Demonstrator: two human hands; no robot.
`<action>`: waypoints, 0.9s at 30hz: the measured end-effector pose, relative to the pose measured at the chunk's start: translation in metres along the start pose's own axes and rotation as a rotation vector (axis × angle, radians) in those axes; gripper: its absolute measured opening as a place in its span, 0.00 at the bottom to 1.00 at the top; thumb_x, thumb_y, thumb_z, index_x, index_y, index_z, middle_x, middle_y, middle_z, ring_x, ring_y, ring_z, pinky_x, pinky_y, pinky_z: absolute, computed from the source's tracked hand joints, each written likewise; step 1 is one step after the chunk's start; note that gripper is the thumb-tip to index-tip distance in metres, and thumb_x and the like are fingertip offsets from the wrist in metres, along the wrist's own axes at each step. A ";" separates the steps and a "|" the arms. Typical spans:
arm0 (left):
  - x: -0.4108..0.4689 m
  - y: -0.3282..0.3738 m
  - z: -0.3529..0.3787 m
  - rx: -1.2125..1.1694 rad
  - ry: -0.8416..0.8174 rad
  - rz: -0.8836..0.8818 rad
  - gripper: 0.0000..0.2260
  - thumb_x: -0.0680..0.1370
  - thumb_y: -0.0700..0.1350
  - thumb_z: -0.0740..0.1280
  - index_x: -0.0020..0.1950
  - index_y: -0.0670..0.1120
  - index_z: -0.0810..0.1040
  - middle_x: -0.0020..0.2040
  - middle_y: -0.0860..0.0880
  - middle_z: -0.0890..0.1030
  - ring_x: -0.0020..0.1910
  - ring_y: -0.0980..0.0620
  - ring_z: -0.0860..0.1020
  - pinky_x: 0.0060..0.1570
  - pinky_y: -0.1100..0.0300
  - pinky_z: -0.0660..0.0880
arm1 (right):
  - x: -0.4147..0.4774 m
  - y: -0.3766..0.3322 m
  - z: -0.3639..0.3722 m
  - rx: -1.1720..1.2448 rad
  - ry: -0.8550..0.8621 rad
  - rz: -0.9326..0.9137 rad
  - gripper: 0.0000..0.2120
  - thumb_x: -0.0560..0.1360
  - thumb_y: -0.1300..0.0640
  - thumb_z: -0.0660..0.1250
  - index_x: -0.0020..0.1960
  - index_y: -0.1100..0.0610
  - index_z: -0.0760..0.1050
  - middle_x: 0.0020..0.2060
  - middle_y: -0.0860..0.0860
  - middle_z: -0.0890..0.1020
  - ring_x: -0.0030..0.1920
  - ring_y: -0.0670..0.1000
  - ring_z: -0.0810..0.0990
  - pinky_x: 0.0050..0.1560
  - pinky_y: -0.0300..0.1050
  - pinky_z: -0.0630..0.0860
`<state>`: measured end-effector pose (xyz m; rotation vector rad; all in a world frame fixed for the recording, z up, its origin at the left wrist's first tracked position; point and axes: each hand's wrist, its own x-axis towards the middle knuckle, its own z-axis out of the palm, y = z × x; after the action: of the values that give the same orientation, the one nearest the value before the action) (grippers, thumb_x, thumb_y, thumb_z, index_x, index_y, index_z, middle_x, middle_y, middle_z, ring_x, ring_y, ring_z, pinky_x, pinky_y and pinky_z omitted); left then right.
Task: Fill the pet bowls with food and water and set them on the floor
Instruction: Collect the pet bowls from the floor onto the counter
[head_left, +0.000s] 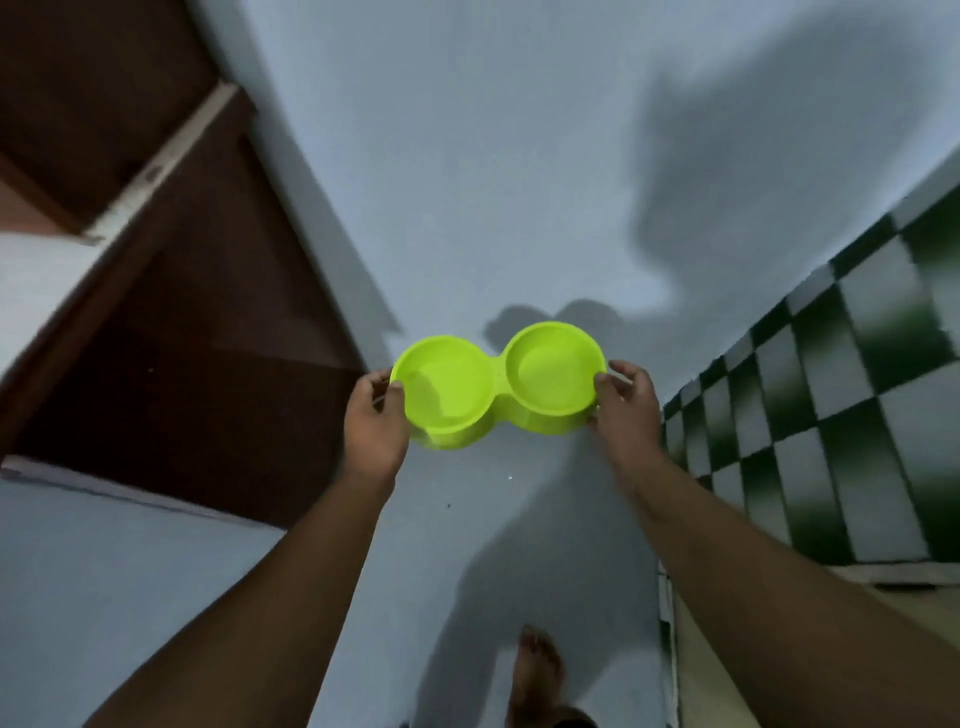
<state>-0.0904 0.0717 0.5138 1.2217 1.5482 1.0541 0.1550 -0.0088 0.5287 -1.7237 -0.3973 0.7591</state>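
My left hand (375, 418) and right hand (626, 410) clamp fingers (397, 388) on the double bowl (496, 387)'s ends; seemingly empty, it needs filling next.

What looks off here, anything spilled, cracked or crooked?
Nothing stands out. The green double bowl is held at its ends by the left hand and right hand, left end a little lower. No spill or crack shows; both wells look empty.

one double bowl (497, 388), two hands (374, 421) (623, 410), one foot (537, 670)
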 end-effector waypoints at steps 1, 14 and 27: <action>-0.008 0.013 -0.005 -0.011 -0.018 0.022 0.10 0.83 0.37 0.64 0.63 0.35 0.78 0.54 0.43 0.80 0.52 0.51 0.76 0.43 0.79 0.69 | -0.014 -0.010 -0.009 0.006 0.017 -0.018 0.12 0.80 0.58 0.67 0.63 0.54 0.75 0.53 0.52 0.81 0.50 0.52 0.79 0.54 0.60 0.80; -0.119 0.089 -0.095 -0.022 -0.374 0.215 0.11 0.83 0.36 0.63 0.63 0.42 0.79 0.54 0.47 0.81 0.43 0.60 0.77 0.39 0.77 0.71 | -0.229 -0.042 -0.098 0.206 0.322 -0.070 0.15 0.81 0.59 0.65 0.67 0.60 0.76 0.56 0.55 0.81 0.55 0.52 0.78 0.60 0.53 0.78; -0.333 0.092 -0.142 -0.092 -0.636 0.280 0.13 0.82 0.38 0.64 0.65 0.45 0.80 0.58 0.51 0.82 0.52 0.56 0.79 0.52 0.66 0.75 | -0.446 0.011 -0.252 0.280 0.548 -0.099 0.07 0.80 0.55 0.66 0.56 0.53 0.78 0.45 0.45 0.81 0.47 0.49 0.79 0.53 0.59 0.80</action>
<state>-0.1597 -0.2544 0.6811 1.5483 0.8501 0.7827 -0.0044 -0.4715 0.6788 -1.5540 0.0033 0.2346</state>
